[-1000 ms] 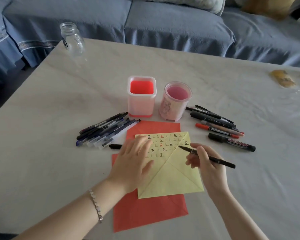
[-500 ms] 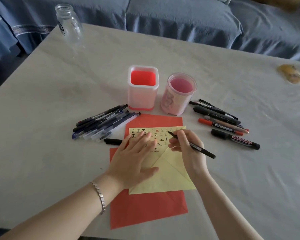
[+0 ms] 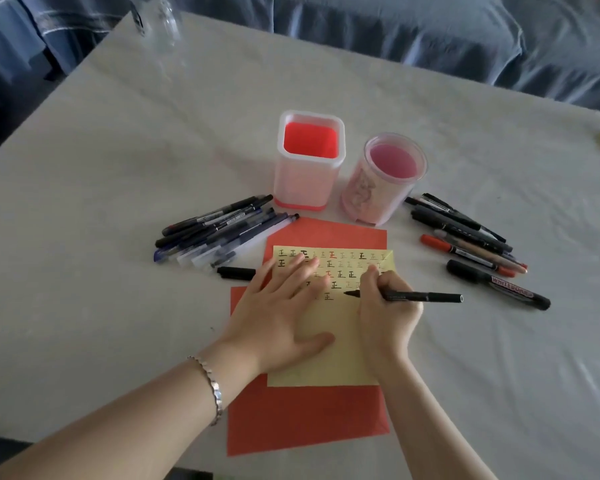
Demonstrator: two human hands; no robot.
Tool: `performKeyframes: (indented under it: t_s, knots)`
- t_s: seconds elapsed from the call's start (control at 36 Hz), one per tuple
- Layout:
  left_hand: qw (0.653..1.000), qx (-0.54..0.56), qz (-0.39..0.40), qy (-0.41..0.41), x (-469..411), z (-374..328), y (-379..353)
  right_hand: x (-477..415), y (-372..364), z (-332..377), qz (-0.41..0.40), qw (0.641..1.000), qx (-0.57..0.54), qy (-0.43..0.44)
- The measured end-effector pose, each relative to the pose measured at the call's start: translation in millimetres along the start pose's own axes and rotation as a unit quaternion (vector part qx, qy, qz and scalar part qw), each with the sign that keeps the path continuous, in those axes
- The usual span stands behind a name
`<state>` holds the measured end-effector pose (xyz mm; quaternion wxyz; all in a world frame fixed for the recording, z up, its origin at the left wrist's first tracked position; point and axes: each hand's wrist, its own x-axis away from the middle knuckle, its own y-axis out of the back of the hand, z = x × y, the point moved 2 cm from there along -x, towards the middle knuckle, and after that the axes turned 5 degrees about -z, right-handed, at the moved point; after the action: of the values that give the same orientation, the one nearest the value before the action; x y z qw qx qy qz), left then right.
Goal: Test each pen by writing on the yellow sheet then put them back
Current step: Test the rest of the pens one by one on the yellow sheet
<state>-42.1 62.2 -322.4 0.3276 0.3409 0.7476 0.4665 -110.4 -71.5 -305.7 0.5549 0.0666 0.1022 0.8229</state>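
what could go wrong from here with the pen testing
1. The left hand lies flat over written marks on the yellow sheet; fresh ink might smear.
2. The loose black cap beside that hand could get nudged away as the right hand writes with the black pen.

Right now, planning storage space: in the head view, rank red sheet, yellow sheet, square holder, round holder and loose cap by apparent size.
red sheet
yellow sheet
square holder and round holder, too alike to rank
loose cap
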Motion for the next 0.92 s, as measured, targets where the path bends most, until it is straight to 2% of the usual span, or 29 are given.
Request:
performKeyframes:
  t_s: [0.72, 0.92]
  knots:
    - [1.000, 0.006, -0.003, 0.004, -0.2, 1.3, -1.8, 0.1, -3.6, -2.8, 0.031, 0.997, 0.054, 0.043]
    - [1.000, 0.010, 0.003, 0.008, -0.8, 1.6, -2.1, -1.1, -4.6, -2.5, -0.003, 0.997, 0.046, 0.057]
